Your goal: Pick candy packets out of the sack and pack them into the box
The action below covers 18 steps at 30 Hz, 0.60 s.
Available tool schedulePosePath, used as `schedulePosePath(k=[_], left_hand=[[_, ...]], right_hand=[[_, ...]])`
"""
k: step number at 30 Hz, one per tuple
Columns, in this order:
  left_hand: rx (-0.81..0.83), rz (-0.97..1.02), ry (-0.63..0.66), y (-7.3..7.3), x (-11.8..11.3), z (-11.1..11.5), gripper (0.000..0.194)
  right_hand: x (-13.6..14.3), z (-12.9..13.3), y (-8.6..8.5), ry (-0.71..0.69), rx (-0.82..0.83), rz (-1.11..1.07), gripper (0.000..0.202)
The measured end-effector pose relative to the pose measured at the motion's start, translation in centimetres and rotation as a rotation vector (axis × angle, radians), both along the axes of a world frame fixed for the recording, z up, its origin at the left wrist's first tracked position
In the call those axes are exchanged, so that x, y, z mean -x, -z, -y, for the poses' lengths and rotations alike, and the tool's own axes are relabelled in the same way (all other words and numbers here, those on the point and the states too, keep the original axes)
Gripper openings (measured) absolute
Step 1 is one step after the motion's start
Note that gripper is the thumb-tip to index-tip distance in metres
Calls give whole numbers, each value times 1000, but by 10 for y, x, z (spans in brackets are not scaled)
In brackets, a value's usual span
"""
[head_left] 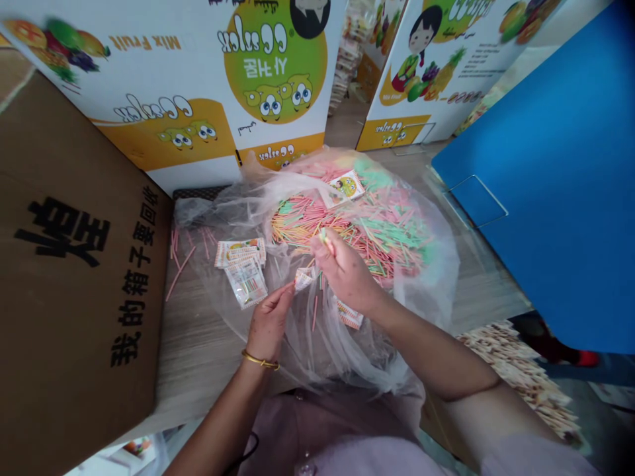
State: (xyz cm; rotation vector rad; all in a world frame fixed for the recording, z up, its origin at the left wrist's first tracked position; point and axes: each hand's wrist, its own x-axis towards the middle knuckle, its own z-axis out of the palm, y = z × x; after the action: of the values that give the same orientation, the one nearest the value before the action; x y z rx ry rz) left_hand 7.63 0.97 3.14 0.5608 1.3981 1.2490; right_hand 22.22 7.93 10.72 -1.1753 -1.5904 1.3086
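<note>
Between the thumb and fingers of my left hand (272, 316) is the edge of a small printed packet (303, 279). My right hand (350, 274) is closed around a few short candy sticks (325, 237), whose pale green and pink ends poke out by the thumb. Below and beyond it spreads a heap of pink, green and yellow candy sticks (312, 221) in a clear plastic bag (436, 284) that lies open. A stack of packets (245, 281) lies left of the heap. Another packet (347, 187) rests on top of it, and more packets (350, 315) lie under my right wrist.
A brown cardboard box (84, 264) stands at the left, and printed white and yellow cartons (188, 73) line the back. A blue panel (555, 178) with a wire loop is at the right. Loose pink sticks (179, 272) lie beside the brown box. Many packets (520, 377) are piled lower right.
</note>
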Motion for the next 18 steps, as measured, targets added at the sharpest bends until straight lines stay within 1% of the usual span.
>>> schedulePosePath(k=[2, 3, 4, 5, 6, 7, 8, 11, 13, 15, 18], left_hand=[[-6, -49, -21, -3, 1, -1, 38], [-5, -65, -27, -4, 2, -1, 38], [-5, -74, -29, -5, 3, -1, 38], [-5, -78, -28, -5, 3, -1, 38], [-7, -78, -26, -4, 3, -1, 38], [-9, -73, -26, -2, 3, 0, 37], [-11, -61, -25, -1, 2, 0, 36], [-13, 9, -31, 6, -1, 2, 34], [-14, 47, -22, 8, -3, 2, 33], [-16, 57, -6, 8, -4, 2, 32], [-17, 48, 12, 4, -4, 1, 34]], right_hand=[[-6, 9, -1, -56, -95, 316, 26], [-8, 13, 2, -101, -123, 431, 23], [-10, 15, 5, -168, -118, 492, 22], [-11, 17, 9, -222, -103, 499, 22], [-11, 16, 13, -250, -82, 451, 25], [-11, 15, 16, -244, -50, 352, 29], [-11, 12, 18, -206, -5, 213, 34], [-4, 0, 15, -3, 119, -250, 48], [3, -6, 10, 95, 111, -440, 51], [11, -7, 6, 144, 52, -508, 51], [22, -2, 9, 155, -19, -488, 52]])
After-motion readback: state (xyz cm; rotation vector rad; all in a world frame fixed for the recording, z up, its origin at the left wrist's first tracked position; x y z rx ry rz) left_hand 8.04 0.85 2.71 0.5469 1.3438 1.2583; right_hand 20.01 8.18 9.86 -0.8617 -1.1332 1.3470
